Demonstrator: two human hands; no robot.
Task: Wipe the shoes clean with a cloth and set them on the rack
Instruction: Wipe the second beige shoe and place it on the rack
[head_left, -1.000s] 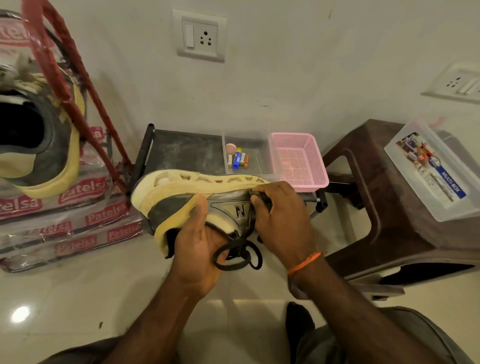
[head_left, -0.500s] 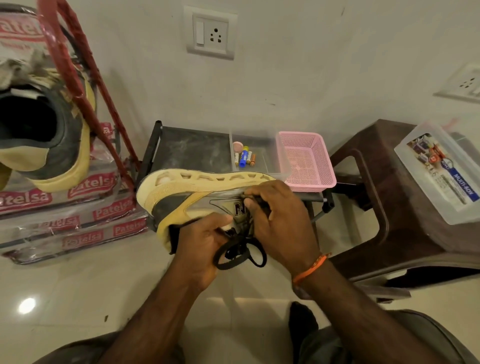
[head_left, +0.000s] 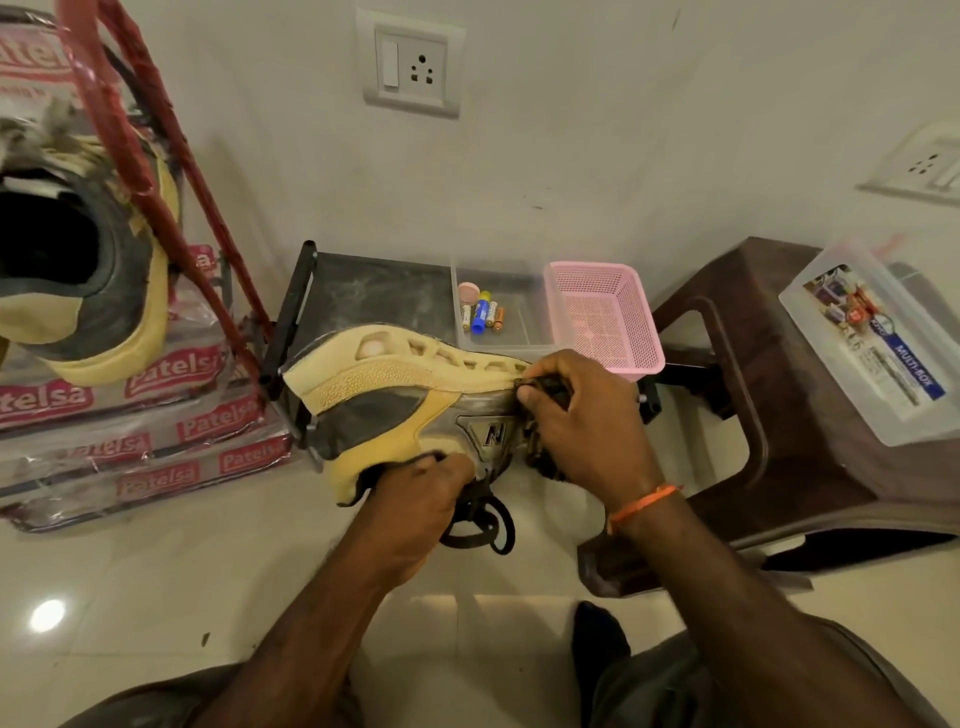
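Yellow and grey, a shoe (head_left: 395, 405) is held on its side above the pale tiled floor (head_left: 156, 597), sole turned toward the wall, heel to the left. The left hand (head_left: 415, 514) grips the shoe at its opening, fingers curled round the collar, with dark laces (head_left: 488, 525) looping down just beside it. The right hand (head_left: 582, 421) is clenched on a dark cloth (head_left: 545, 389) and presses it against the shoe's side near the sole edge; an orange band (head_left: 644, 501) circles that wrist.

Behind the shoe stands a low black rack (head_left: 363, 291). On its shelf sit a clear tray (head_left: 519, 332) holding batteries (head_left: 483, 312) and a pink basket (head_left: 608, 317), side by side. To the right, a brown stool (head_left: 779, 415) carries a clear box (head_left: 872, 338) with a printed label.

At far left a second shoe (head_left: 78, 270) of the same colours sits high up, close to the camera, beside a red frame (head_left: 140, 156). Below it lie stacked packs (head_left: 130, 441) printed "Patelsa". A wall socket (head_left: 410, 65) is mounted above the rack.
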